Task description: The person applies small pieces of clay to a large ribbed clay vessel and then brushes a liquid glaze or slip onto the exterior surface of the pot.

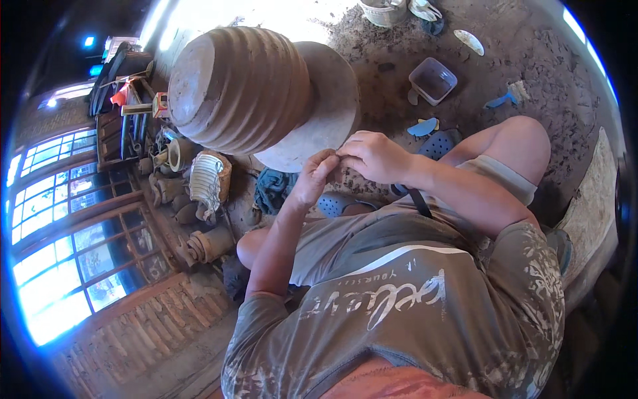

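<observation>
My left hand [316, 174] and my right hand [377, 157] meet fingertip to fingertip above my lap, just this side of the potter's wheel. Both are closed in a pinch; whatever is between the fingers is too small or hidden to name. Beyond them a large clay pot [242, 90] with thick horizontal ridges stands on the round wheel disc [335, 93]. Neither hand touches the pot.
A square plastic tub [433, 81], a blue scraper [423, 127] and a blue-handled brush [502, 100] lie on the clay-strewn floor. At the back is a bucket [383, 13]. Dark cloth [274, 189] lies by the wheel; pots [209, 245] line the left wall.
</observation>
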Demonstrator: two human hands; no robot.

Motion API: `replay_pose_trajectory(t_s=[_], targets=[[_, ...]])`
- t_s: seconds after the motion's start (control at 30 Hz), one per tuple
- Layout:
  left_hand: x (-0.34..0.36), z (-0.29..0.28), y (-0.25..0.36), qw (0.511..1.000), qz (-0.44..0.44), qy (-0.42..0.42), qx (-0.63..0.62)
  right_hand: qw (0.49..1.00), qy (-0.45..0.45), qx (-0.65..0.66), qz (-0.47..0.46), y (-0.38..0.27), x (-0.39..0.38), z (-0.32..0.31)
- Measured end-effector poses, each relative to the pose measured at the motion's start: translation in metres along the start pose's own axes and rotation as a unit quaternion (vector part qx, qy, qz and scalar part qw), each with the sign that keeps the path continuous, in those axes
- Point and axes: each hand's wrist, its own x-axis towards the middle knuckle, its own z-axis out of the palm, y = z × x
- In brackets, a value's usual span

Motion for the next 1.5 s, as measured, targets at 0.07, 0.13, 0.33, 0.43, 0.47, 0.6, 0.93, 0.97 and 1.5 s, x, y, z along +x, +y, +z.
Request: replay_pose_trajectory(t_s=[0.07, 0.13, 0.33, 0.43, 0.47, 0.6, 0.93, 0.97, 1.5], targets=[[-0.001, -0.009, -0.005, 0.998, 0.018, 0.054, 0.035, 0.998, 0.039, -0.042, -0.019, -0.004, 0.003, -0.002], [-0.001, -0.022, -0.012, 0.979, 0.044, 0.149, 0.13, 0.995, 0.098, -0.03, 0.008, -0.013, 0.015, -0.008], [0.015, -0.048, -0.049, 0.745, 0.136, 0.342, 0.556, 0.974, 0.186, 0.067, 0.11, -0.015, 0.065, -0.02], [0.024, -0.049, -0.06, 0.786, -0.01, 0.314, 0.533, 0.955, 0.255, 0.11, 0.104, 0.0, 0.087, -0.006], [0.025, -0.05, -0.065, 0.772, -0.012, 0.314, 0.552, 0.949, 0.268, 0.119, 0.116, 0.001, 0.091, -0.004], [0.023, -0.064, -0.068, 0.77, 0.04, 0.313, 0.554, 0.963, 0.262, 0.047, 0.052, 0.004, 0.102, 0.0], [0.007, -0.116, -0.045, 0.821, -0.066, 0.182, 0.537, 0.951, 0.268, -0.112, -0.103, 0.009, 0.12, 0.008], [0.006, -0.123, -0.044, 0.826, -0.081, 0.168, 0.533, 0.954, 0.256, -0.113, -0.11, 0.009, 0.12, 0.007], [0.007, -0.217, -0.037, 0.782, 0.026, 0.005, 0.623, 0.993, 0.099, -0.062, -0.015, 0.037, 0.142, -0.047]])
